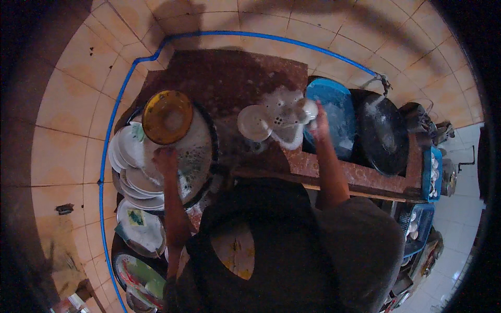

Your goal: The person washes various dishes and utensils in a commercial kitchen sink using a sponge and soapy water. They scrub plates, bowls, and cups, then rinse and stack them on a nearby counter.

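Observation:
My right hand (321, 124) grips a small white cup or bowl (309, 111) at the left edge of a blue plastic tub (332, 117). Just left of it, a round white bowl (254, 123) and a patch of soap suds (289, 135) lie on the wet reddish-brown counter (231, 70). My left hand (165, 158) is over a large round dark-rimmed basin (214, 146) of cloudy, sudsy water. Its fingers look curled, close below the near edge of a yellow-brown bowl (168, 117); whether they grip it is unclear.
Stacked white plates (143, 187) line the basin's left side. Nearer me are a plate with a sponge (137, 217) and a green dish (152, 277). A large black wok (383, 133) stands right of the tub. A blue hose (266, 35) runs along the tiled wall. Blue baskets (420, 231) sit far right.

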Demonstrator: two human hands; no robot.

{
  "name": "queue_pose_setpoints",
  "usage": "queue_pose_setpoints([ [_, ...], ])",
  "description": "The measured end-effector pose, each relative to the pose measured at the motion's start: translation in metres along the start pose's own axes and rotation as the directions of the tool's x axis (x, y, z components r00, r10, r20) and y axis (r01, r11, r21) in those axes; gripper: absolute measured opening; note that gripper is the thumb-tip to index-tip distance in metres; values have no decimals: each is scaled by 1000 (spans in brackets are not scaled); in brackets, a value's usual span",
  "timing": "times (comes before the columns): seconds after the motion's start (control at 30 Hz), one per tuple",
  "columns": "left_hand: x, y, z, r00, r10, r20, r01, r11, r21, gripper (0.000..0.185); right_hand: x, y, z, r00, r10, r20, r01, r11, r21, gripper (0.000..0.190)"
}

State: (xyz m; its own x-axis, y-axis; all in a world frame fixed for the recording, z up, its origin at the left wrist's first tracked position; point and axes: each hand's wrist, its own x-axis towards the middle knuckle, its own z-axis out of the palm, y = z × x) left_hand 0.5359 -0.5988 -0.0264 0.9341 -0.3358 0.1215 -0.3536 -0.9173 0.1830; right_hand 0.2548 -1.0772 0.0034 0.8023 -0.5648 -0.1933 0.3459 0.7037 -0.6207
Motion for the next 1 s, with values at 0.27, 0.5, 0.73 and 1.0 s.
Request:
queue_pose_setpoints([
  [0.27, 9, -83, 83, 999, 18, 37, -34, 865, 501, 56, 2, -37, -167, 863, -443, -241, -485, -597, -639, 26],
  [0.5, -3, -49, 65, 935, -354, -22, 277, 767, -579, 62, 5, 47, -78, 574, -772, -274, -280, 130, -951, 23],
  [0.73, -3, -66, 50, 993, -100, -68, 91, 988, -125, 57, -9, 185, 174, 528, -93, 844, 784, -328, -527, 31],
  [1.0, -43, 15, -12, 926, -348, 145, 377, 858, -349, 47, -37, 316, 234, 495, 354, 793, 865, -289, -410, 49],
])
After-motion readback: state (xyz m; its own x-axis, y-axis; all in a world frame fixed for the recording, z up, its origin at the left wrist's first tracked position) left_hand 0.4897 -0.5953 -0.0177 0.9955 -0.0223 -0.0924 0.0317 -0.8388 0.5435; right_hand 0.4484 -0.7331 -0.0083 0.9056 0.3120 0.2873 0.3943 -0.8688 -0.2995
